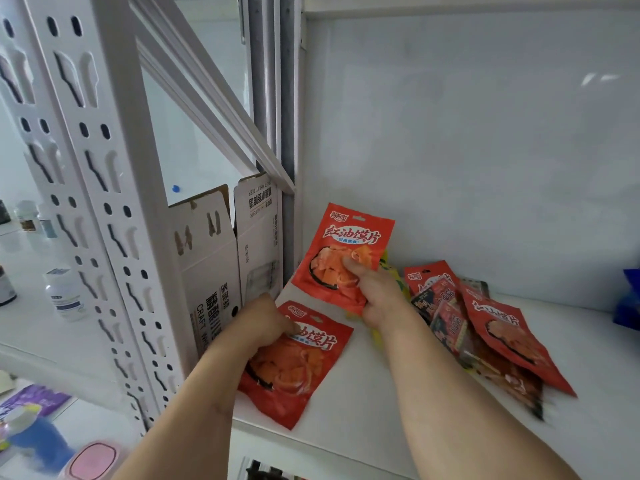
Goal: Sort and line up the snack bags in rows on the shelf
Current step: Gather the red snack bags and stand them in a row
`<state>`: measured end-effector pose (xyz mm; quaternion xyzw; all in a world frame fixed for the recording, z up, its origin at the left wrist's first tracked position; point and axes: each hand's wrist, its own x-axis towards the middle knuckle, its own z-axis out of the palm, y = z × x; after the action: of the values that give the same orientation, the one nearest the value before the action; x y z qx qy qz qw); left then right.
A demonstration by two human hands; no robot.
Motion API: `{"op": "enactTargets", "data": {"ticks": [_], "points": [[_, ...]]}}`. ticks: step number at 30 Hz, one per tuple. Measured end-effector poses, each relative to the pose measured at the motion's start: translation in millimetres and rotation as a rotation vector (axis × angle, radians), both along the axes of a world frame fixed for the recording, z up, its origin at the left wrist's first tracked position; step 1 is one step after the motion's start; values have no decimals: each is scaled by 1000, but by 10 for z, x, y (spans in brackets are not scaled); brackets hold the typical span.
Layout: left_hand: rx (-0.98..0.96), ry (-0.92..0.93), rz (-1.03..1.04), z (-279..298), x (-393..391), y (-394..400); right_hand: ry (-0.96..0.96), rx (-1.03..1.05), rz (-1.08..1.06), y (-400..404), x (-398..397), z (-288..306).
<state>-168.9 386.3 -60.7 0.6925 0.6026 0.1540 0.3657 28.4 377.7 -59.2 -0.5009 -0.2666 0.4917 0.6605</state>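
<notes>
Red foil snack bag [341, 258], pinched by right hand [375, 294], needs laying behind flat matching bag [298, 362]; left hand [265, 322] fingertips press that.

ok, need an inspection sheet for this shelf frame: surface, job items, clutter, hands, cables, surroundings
Surface: white shelf, mostly bare at the front and right.
Job's things: one red snack bag lying flat at front left; a second red bag lifted behind it; a loose pile of bags, overlapping and unsorted, to the right.
Clutter: a yellow packet partly hidden behind the right hand; a blue item at the right edge, cut off.
Hands: left hand pressing on the flat bag; right hand with a thumb grip on the lifted bag.
Cables: nothing seen.
Surroundings: cardboard boxes and white bottles on the next rack, left.
</notes>
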Motion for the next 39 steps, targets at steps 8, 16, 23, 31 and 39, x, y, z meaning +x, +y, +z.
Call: {"op": "enactTargets", "data": {"ticks": [8,16,23,31,39], "points": [[-166,-264,-99,22,66,39,-29,53,-108,-319,402,189],[-340,-743,-270,85,468,-278,-73,123,-234,-933,1060,452],[-398,-884,-276,186,1151,-615,-160,95,-382,-1524,1833,443],[-437,-876,-243,299,2207,-1064,-333,68,-395,-1983,2824,115],[-373,-919,-164,387,2999,-1388,-588,-50,-382,-1977,3364,-112]]}}
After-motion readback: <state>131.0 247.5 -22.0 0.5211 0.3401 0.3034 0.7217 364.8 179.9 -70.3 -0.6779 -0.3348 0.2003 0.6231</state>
